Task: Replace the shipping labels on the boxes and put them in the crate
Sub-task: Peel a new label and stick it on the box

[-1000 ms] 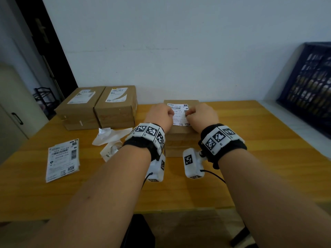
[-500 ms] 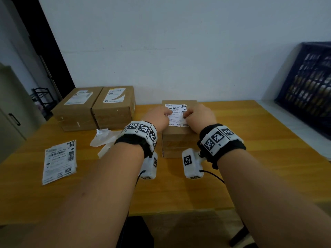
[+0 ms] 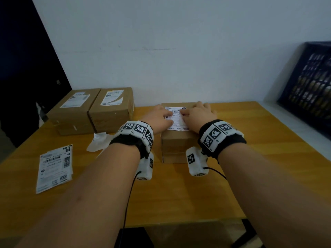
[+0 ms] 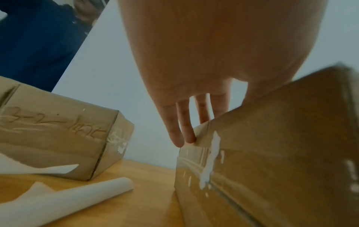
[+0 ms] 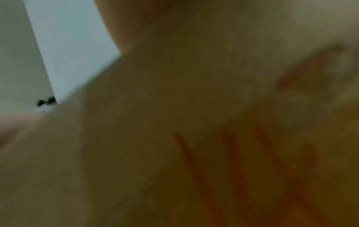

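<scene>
While both hands are flat on the same box, this looks like step one of three, not far along. Nearest on the counter (image 3: 179, 190) there's a small stack of fresh labels (image 3: 54, 170) off to the left, and some curled white backing paper (image 3: 97, 141) just past it. Middle of the counter is the box (image 3: 176, 142) being worked on, with a new label (image 3: 176, 119) lying on its top. The left hand (image 3: 159, 118) and right hand (image 3: 198, 116) both have straight, spread fingers pressing on that label, not gripping anything; looks like smoothing it down. The right wrist view is too blurry to add anything.

Further back on the left, two more boxes (image 3: 91, 110) sit side by side against the wall, each with a label on top; I'd guess those are the old ones and need swapping. The blue crate (image 3: 308, 88) is at the far right, well apart from everything, and I can't see any box in it. So: finish this label, move the box over, then do two more.
</scene>
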### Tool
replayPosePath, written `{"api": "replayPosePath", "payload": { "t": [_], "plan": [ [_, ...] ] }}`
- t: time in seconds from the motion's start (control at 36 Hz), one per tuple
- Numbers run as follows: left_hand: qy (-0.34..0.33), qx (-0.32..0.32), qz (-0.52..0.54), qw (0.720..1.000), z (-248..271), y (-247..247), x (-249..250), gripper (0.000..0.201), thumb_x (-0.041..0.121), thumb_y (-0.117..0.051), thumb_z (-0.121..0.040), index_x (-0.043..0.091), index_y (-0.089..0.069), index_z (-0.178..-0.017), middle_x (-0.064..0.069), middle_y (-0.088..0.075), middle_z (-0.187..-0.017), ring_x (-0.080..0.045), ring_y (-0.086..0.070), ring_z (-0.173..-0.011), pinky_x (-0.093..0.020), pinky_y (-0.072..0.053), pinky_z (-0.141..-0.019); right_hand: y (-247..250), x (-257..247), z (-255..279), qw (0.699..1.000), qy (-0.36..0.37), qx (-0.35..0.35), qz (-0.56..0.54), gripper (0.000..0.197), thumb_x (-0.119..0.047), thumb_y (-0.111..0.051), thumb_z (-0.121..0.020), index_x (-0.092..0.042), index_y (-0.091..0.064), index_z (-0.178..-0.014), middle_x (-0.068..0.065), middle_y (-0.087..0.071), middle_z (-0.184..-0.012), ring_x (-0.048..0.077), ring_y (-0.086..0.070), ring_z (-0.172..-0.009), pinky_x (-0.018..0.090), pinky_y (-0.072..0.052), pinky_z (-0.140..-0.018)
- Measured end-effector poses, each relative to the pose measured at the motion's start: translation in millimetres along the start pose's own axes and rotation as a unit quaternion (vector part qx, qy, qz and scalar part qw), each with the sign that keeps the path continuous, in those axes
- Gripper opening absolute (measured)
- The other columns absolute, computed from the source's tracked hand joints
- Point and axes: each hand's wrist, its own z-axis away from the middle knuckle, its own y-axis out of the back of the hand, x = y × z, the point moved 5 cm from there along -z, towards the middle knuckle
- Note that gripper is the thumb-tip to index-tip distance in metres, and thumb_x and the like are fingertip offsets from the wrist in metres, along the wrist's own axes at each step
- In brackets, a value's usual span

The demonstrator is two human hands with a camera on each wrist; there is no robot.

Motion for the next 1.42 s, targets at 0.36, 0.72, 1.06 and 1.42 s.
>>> {"api": "replayPosePath", "payload": {
  "t": [0.36,0.72,1.06,1.42],
  "plan": [
    [0.02,0.011,0.004,1.0,-8,-11,7,0.04,0.038,-0.052,-0.095,0.016,-0.045,-0.127,-0.008,-0.053,-0.128,-0.023,-0.053,-0.104,-0.029,-0.04,-0.08,-20,8,-10,0.988,-0.063,-0.065,-0.126,0.052,-0.038,-0.027,-0.101,-0.047,-0.015,-0.151,-0.002,0.004,-0.164,0.03,0.004,-0.149,0.06,-0.01,-0.117],
    [0.056,-0.033,-0.064,0.996,-22,-26,-8,0.05,0.025,-0.02,-0.104,0.023,-0.01,-0.153,0.002,0.005,-0.161,-0.029,-0.004,-0.147,-0.042,-0.01,-0.12,-18,3,-12,0.994,0.001,-0.041,-0.102,0.05,-0.031,-0.024,-0.103,-0.039,-0.021,-0.152,-0.009,-0.006,-0.163,0.026,-0.001,-0.15,0.056,-0.006,-0.119],
    [0.076,-0.025,-0.025,0.996,-27,-33,-14,0.053,0.035,-0.02,-0.102,0.028,-0.008,-0.153,0.006,0.008,-0.161,-0.026,-0.003,-0.148,-0.043,-0.01,-0.12,-4,16,17,0.954,-0.016,0.053,-0.296,0.023,-0.014,-0.058,-0.091,-0.025,-0.077,-0.098,-0.002,-0.071,-0.107,0.019,-0.065,-0.089,0.035,-0.056,-0.083],
    [0.051,0.066,-0.066,0.994,3,-12,13,0.047,0.041,-0.041,-0.097,0.022,-0.047,-0.14,-0.005,-0.031,-0.144,-0.024,-0.05,-0.119,-0.035,-0.044,-0.098,-15,21,32,0.918,-0.007,0.097,-0.384,0.03,-0.006,-0.05,-0.086,-0.024,-0.074,-0.083,-0.004,-0.069,-0.095,0.015,-0.063,-0.085,0.03,-0.054,-0.075]
  ]
}}
